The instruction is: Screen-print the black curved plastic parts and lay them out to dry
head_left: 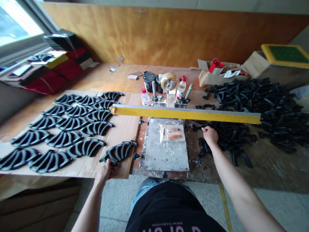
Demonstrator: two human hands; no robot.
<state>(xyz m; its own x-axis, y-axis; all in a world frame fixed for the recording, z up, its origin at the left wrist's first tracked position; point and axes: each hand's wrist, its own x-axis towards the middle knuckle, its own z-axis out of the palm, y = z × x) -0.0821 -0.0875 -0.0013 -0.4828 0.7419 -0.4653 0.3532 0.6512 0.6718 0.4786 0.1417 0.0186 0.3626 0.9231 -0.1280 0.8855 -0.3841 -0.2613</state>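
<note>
My left hand [105,170] is at the near end of a short row of curved black plastic handles [119,152] on a cardboard sheet [124,129]. Its fingers close on the nearest handle of that row. To the right of a paint-spotted metal plate [166,154], my right hand [210,135] pinches the end of a black handle [195,127] beside the loose pile. A small clear plastic bag [173,132] with orange-brown contents lies on the plate. Several fanned rows of black handles [64,123] cover the cardboard at the left.
A long yellow-edged bar [185,114] crosses above the plate. A heap of black handles [251,100] spreads at the right. Behind the bar stand bottles [181,87], a dark tub [149,80] and a tape roll [168,82]. An opened carton [205,77] is at the back right.
</note>
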